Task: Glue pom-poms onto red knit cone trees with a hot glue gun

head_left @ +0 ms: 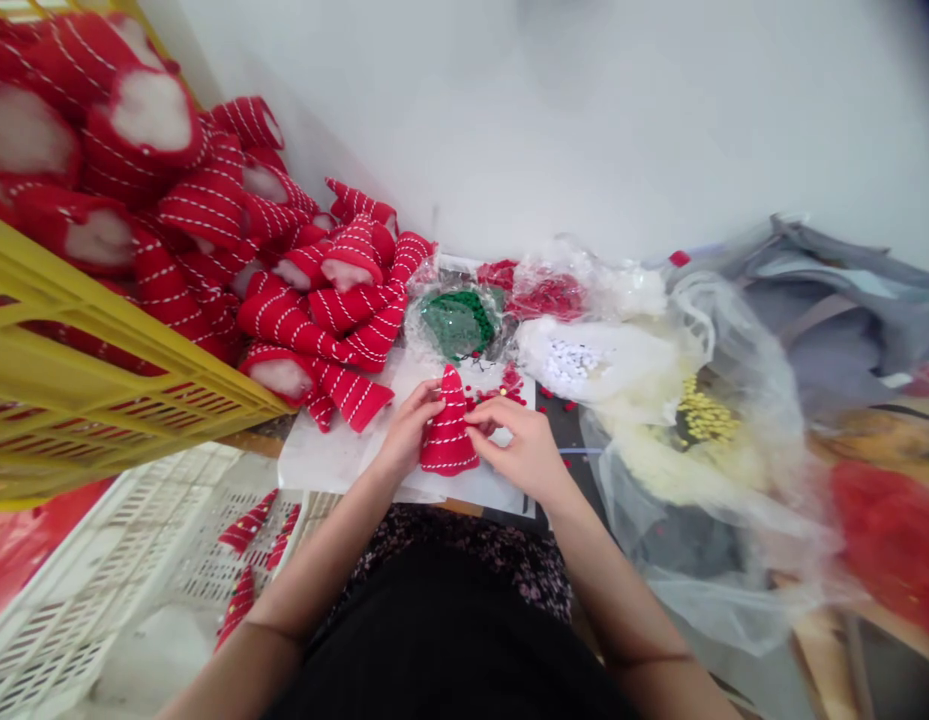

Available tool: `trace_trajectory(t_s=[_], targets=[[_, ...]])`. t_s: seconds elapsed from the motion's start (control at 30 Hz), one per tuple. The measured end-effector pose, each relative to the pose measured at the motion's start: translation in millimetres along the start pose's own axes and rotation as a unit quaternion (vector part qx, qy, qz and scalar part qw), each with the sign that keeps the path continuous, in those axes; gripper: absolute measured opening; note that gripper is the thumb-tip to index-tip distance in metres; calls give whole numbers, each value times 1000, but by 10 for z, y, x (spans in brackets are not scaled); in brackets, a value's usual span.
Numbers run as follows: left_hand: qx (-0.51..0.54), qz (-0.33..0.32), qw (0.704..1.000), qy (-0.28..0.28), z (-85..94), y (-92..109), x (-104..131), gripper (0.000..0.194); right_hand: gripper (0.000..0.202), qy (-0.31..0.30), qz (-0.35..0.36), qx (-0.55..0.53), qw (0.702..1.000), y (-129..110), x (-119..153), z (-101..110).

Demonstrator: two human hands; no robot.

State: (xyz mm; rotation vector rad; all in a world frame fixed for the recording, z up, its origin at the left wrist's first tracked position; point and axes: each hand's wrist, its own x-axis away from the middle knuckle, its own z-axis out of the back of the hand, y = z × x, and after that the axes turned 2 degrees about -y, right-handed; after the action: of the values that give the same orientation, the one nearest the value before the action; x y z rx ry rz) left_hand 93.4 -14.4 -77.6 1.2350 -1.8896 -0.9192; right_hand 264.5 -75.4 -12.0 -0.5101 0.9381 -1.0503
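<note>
A red cone-shaped cloth hat with white dashed stripes (450, 430) stands point-up over the white paper (321, 455) at the table's front edge. My left hand (410, 428) is closed on the hat's left side. At its right side, my right hand (515, 440) is pinched against the cloth; whatever small thing its fingertips may hold is too small to make out. Just behind lie small red pieces (511, 378) and a clear bag of green pieces (458, 320).
A yellow crate (119, 370) at the left and a heap of striped red hats (314, 310) reach the table. White baskets (141, 570) hold a few hats below. Clear bags with white pieces (576, 360) and yellow pieces (708, 412) lie at the right.
</note>
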Motion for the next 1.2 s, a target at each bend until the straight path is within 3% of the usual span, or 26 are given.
trace_trajectory(t_s=[0.2,0.4,0.5,0.67,0.8,0.9,0.97,1.1,1.2], targets=[[-46,-47,998,-13,-36,-1,31,34,27,-48,61,142,987,-24,-28,-135],[20,4,1000,7,15,9,22,33,21,58,40,48,996,-85,105,28],[56,26,998,21,19,7,0,36,18,98,37,27,994,-65,214,-44],[96,22,994,57,-16,-8,-19,39,25,101,125,106,981,13,378,-317],[106,25,992,62,-1,-8,-14,38,29,148,169,142,964,33,384,-308],[109,35,991,69,36,7,-13,36,22,206,97,135,964,146,346,-124],[112,39,990,78,61,20,-18,36,14,191,33,158,968,312,332,19],[121,41,987,95,96,31,-37,35,15,77,-81,222,969,705,345,220],[131,44,986,98,118,22,-48,35,18,-23,-181,317,931,871,336,299]])
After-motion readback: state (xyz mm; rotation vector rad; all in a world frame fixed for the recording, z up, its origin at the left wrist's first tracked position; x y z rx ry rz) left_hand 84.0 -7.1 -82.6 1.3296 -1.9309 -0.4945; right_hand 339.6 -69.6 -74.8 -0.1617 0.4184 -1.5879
